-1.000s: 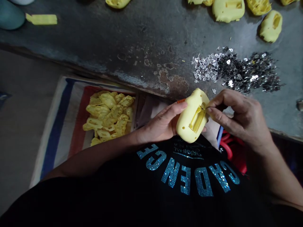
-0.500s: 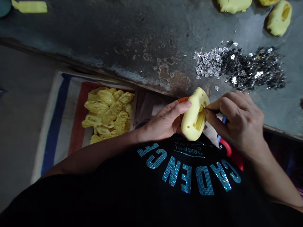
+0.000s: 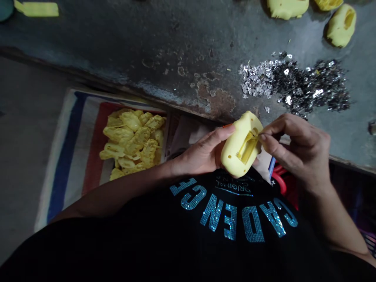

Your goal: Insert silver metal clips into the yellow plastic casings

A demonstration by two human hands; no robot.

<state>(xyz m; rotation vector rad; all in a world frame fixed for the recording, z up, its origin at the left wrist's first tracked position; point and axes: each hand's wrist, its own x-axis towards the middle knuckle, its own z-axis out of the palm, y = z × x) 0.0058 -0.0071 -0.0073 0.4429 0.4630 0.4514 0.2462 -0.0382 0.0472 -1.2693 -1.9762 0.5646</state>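
My left hand (image 3: 199,152) cradles a pale yellow molded foam piece (image 3: 232,156) in front of my chest, its fingers around the underside. The piece has a rectangular slot with a yellow flap in it. My right hand (image 3: 296,150) is at the slot's edge, thumb and forefinger pinched together. Anything between those fingertips is too small to make out. Just beyond, on the metal table (image 3: 123,35), lies a heap of silver and dark metal bits (image 3: 290,84).
Several similar yellow pieces (image 3: 341,25) sit along the table's far side. A striped woven sack (image 3: 70,149) below the table edge holds a pile of flat yellow pieces (image 3: 132,139). A red plastic object (image 3: 279,182) and a blue stick (image 3: 272,166) are by my right wrist.
The yellow piece has turned so its slot faces me more fully. My right fingers have shifted slightly along the slot. The view has moved a little.
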